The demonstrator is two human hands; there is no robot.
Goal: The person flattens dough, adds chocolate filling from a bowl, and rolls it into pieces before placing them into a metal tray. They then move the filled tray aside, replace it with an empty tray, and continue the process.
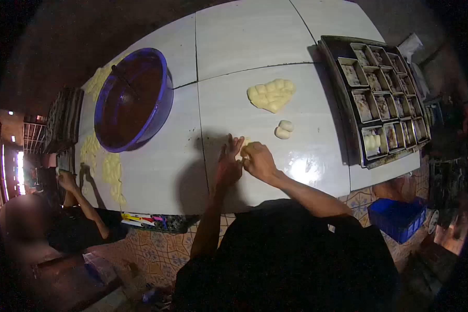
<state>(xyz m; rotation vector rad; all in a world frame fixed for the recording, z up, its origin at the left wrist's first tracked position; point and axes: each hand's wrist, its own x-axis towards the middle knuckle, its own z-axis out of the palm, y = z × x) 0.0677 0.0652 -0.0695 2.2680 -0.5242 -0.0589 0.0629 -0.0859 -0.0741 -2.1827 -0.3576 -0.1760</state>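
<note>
On the white tabletop, my left hand (229, 165) lies with its fingers stretched out, against a small piece of pale dough (246, 140). My right hand (259, 161) is closed, its curled fingers on that same dough, which they partly hide. Two small rolled dough pieces (284, 129) sit side by side just beyond my right hand. Farther off lies a cluster of dough balls (271, 94), pressed against one another.
A purple basin (167, 99) with brown contents stands at left, dough strips (112, 174) beside it. At right is a rack of metal loaf tins (366, 106), one holding dough. A co-worker's hand (66, 180) is at the left edge. A blue crate (398, 221) stands below.
</note>
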